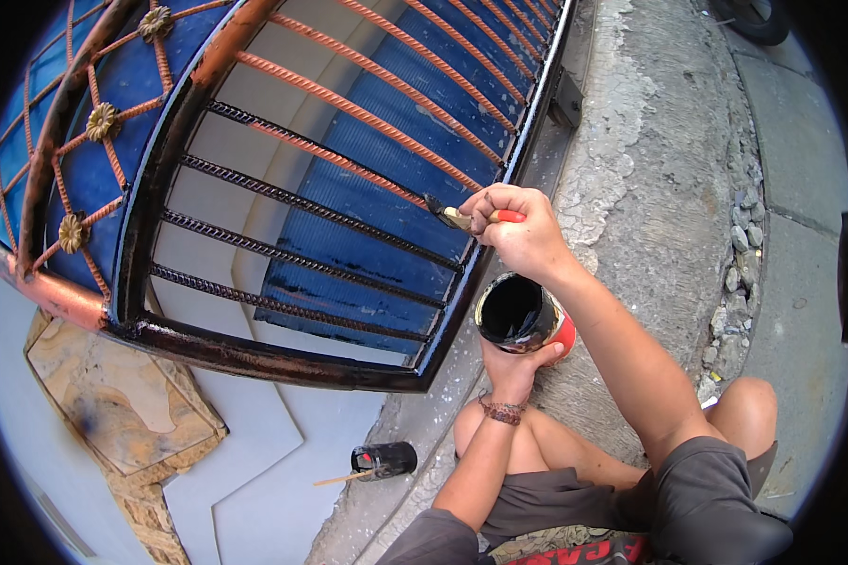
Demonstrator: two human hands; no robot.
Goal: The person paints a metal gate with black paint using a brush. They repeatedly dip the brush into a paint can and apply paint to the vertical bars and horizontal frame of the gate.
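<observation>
My right hand (512, 226) grips a paintbrush (459, 217) with a red-tipped handle. Its dark, paint-laden bristles touch a twisted metal bar (339, 167) of a metal railing, close to the frame's edge. That bar is part black, part copper-coloured; the bars nearer me are black, those farther off copper-coloured. Below the right hand, my left hand (512, 367) holds a paint can (512, 314) with a red side, tilted and open at the top, black paint inside. Blue corrugated sheeting (353, 240) lies behind the bars, with black smears on it.
A small black container (393, 458) with a thin stick stands on the ground near the white wall (247, 424). Stone cladding (124, 402) is at lower left. Brass-coloured flower ornaments (102, 121) sit on the lattice. Loose stones (740, 238) fill a gap in the pavement; a wheel (756, 21) is at upper right.
</observation>
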